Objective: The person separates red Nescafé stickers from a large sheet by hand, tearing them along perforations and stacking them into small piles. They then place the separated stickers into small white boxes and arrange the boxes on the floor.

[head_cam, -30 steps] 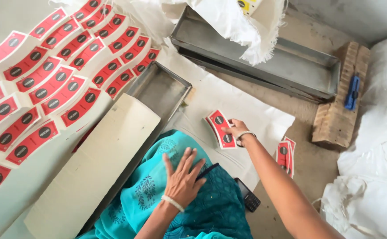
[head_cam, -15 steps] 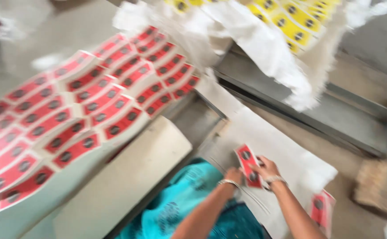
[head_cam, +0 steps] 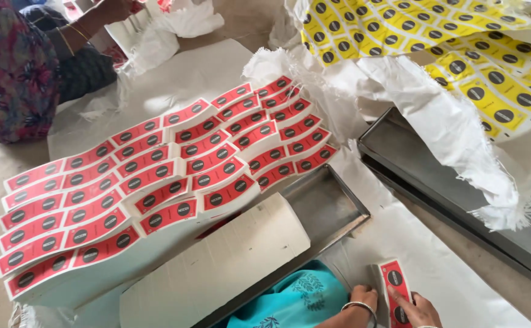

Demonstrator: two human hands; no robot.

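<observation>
Dusty floor with white sacking spread out. Left hand has come over to join right hand; both now pinch the thin stack of red printed labels, squaring it up.

Rows of labels lay left of the tray; a card stack lay across the tray's near end.

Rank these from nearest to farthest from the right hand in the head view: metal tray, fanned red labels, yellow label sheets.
From the right hand:
1. metal tray, just up-left.
2. fanned red labels, farther left.
3. yellow label sheets, far at the top right.
</observation>
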